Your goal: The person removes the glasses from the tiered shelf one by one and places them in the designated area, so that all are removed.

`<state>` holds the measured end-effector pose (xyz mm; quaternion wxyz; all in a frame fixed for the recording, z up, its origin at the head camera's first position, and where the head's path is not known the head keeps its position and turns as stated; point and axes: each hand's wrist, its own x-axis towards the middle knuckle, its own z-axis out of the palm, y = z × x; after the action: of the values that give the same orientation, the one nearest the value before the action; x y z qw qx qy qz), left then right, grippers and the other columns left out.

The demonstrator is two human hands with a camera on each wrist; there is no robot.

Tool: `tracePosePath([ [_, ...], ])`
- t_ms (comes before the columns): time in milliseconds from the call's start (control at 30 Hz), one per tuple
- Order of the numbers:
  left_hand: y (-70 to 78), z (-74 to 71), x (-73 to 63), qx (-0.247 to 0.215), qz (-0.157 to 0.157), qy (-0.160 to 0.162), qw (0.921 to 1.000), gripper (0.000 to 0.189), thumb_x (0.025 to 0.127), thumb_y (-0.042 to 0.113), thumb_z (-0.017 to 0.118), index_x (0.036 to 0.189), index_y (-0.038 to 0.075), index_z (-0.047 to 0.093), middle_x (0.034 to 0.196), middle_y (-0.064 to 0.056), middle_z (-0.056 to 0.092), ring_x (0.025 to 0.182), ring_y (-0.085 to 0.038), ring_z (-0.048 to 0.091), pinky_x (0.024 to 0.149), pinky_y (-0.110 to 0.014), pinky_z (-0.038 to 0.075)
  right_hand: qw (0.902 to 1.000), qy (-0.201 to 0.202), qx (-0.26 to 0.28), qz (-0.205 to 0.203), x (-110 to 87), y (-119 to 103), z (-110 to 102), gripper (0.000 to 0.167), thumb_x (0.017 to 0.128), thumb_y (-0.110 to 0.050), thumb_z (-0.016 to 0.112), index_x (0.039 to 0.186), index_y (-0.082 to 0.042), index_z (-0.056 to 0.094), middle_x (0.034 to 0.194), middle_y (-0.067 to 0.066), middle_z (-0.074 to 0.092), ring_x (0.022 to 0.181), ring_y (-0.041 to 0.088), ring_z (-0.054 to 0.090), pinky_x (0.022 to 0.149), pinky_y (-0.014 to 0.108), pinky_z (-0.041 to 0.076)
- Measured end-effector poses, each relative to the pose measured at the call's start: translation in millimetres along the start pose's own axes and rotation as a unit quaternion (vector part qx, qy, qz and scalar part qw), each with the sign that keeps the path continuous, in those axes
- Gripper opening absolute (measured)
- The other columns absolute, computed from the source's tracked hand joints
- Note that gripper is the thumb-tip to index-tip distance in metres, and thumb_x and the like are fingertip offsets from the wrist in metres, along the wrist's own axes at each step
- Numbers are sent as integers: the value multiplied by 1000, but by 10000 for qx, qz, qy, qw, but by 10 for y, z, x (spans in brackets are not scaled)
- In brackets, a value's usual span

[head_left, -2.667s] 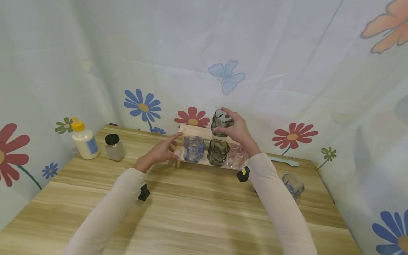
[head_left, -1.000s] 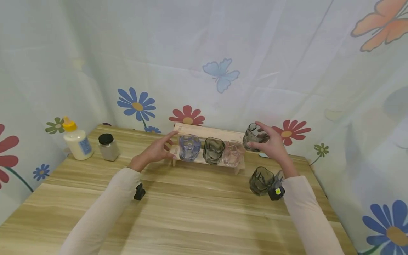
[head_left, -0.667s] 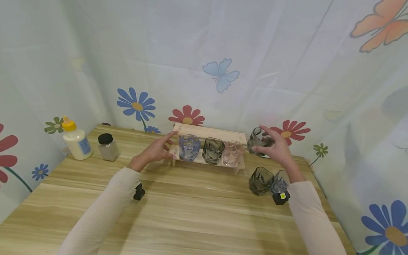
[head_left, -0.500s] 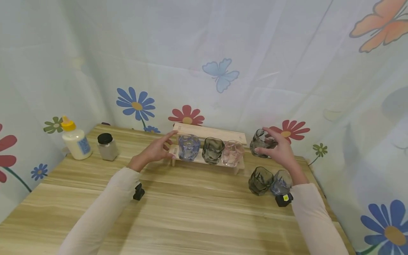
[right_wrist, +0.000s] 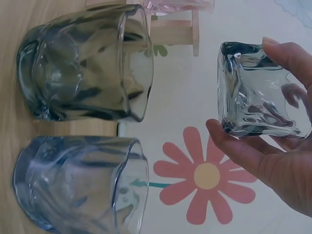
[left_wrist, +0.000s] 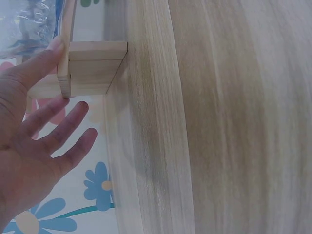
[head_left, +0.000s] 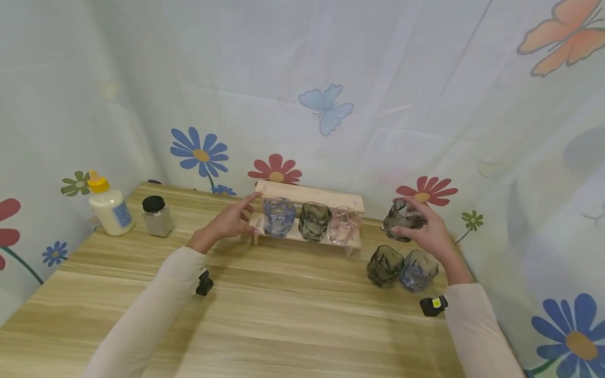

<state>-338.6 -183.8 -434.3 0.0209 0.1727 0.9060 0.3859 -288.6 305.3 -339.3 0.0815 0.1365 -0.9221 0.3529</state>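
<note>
My right hand (head_left: 435,236) grips a smoky grey wavy glass tumbler (head_left: 396,219) between thumb and fingers, off the table to the right of the two-tier wooden rack (head_left: 309,194). In the right wrist view, that glass lies clear of the two below it, its thick base showing. At the rack's left end is my left hand (head_left: 227,221), its thumb touching the lower board and its index fingertip at the upper one; the left wrist view shows its other fingers loosely spread. On the lower tier stand a blue glass (head_left: 279,218), a dark grey glass (head_left: 314,222) and a pink glass (head_left: 344,226).
A dark grey-green glass (head_left: 385,266) and a bluish glass (head_left: 419,271) stand side by side on the wooden table (head_left: 283,315), right of the rack. Toward the left are a yellow-capped bottle (head_left: 111,210) and a black-lidded jar (head_left: 158,218). A flowered curtain (head_left: 378,63) hangs behind.
My right hand has carried the grey glass from over the rack's upper tier rightward and lower, past the rack's right end. My left hand has stayed at the rack's left end.
</note>
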Motion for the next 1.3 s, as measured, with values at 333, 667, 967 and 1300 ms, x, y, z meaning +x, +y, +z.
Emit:
tracePosePath([
  [333, -10, 3, 8, -4, -56, -26, 10000, 103, 82, 12, 83, 161, 26, 18, 134, -25, 55, 114, -44, 64, 94, -55, 53, 9998, 99, -30, 165, -127, 179, -95, 80, 86, -26, 81, 154, -19, 39, 135, 25, 52, 128, 44, 47, 98, 65, 41],
  [667, -29, 5, 9, -42, -37, -54, 10000, 103, 82, 12, 83, 161, 26, 18, 134, -25, 55, 113, -44, 64, 92, -55, 54, 9989, 236, -178, 368, -274, 338, -204, 83, 88, -29, 79, 157, -18, 35, 141, 28, 48, 126, 47, 51, 93, 66, 46],
  [967, -24, 6, 18, -31, -79, -83, 9999, 102, 83, 12, 82, 161, 27, 17, 135, -25, 54, 114, -44, 63, 92, -55, 53, 9971, 268, -354, 614, -391, 490, -295, 85, 90, -31, 76, 158, -13, 29, 142, 32, 46, 126, 49, 49, 89, 65, 48],
  [1300, -45, 16, 33, -65, -63, -66, 9999, 102, 84, 12, 82, 161, 28, 17, 135, -26, 54, 114, -44, 63, 92, -55, 54, 9946, 430, -448, 829, -498, 680, -378, 85, 90, -33, 76, 158, -14, 29, 141, 32, 47, 123, 48, 51, 82, 53, 53],
])
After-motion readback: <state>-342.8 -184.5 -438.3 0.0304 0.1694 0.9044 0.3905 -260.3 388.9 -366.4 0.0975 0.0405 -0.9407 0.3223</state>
